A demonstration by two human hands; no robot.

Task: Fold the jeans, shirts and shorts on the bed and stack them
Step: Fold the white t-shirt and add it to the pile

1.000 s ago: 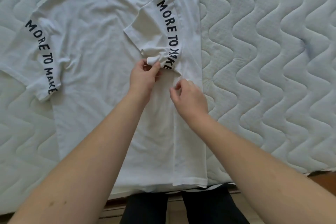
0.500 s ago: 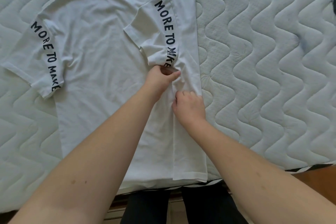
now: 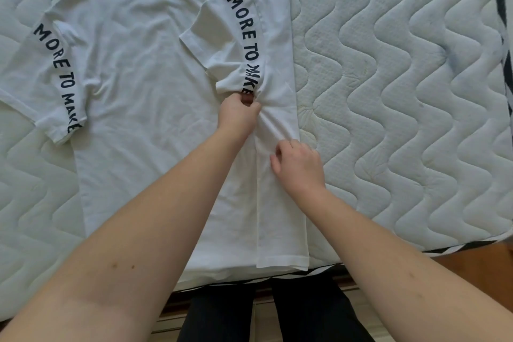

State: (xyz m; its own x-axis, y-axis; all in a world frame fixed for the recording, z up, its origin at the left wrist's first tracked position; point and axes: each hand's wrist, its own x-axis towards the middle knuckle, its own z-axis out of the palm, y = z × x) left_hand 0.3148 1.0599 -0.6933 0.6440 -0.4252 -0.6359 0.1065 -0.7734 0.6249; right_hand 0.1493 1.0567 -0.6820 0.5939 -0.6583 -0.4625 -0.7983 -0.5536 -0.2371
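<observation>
While the left hand (image 3: 238, 115) pinches the folded sleeve's cuff (image 3: 244, 89), right hand (image 3: 298, 165) fingers curl on the white T-shirt (image 3: 138, 91): light, limp cotton; best gripped at hems.

Bed (image 3: 402, 119): white quilted mattress cover, wavy stitching, striped edge at lower right.
On it: white T-shirt (image 3: 144, 108) spread flat, collar far, right side and sleeve folded inward.
Sleeves: black lettering "MORE TO MAKE".
</observation>
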